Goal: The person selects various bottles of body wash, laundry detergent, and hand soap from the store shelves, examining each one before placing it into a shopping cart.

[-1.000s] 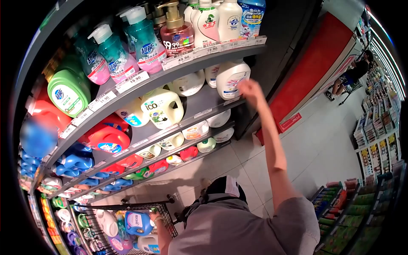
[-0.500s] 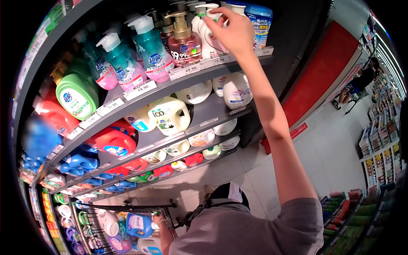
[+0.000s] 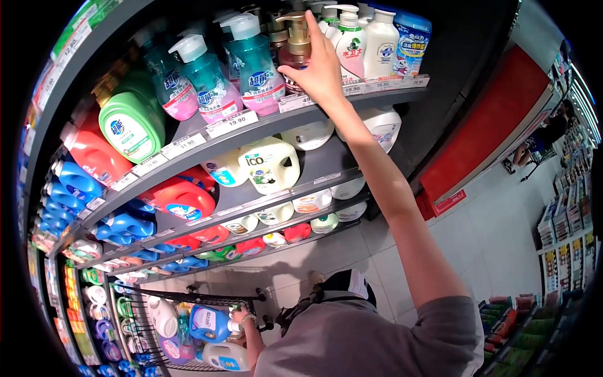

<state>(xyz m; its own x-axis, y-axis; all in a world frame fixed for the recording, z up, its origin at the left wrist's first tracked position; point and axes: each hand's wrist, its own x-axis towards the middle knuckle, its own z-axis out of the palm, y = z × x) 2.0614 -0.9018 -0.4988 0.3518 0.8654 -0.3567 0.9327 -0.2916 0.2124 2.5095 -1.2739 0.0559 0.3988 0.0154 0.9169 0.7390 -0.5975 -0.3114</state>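
My right hand (image 3: 320,69) reaches up to the top shelf, thumb and fingers spread, in front of a pump bottle with a gold pump head (image 3: 295,38). It partly hides the bottle's body, and I cannot see firm contact. Left of it stand teal-and-pink pump bottles (image 3: 254,69); on its right are a white pump bottle with a green-and-red label (image 3: 350,50) and a plain white bottle (image 3: 380,47). Low down, my left hand (image 3: 240,316) is closed at the edge of the shopping cart (image 3: 182,294), beside a blue detergent bottle (image 3: 210,323).
A green jug (image 3: 133,129) and red jug (image 3: 94,151) stand along the curved shelf edge (image 3: 276,116). Lower shelves hold more jugs, including a cream one (image 3: 271,164). A white jug (image 3: 226,356) lies in the cart. A person (image 3: 549,135) is far right.
My right hand has moved left and a little lower, from the white bottles to the gold-pump bottle. The view has shifted slightly. My left hand stays at the cart.
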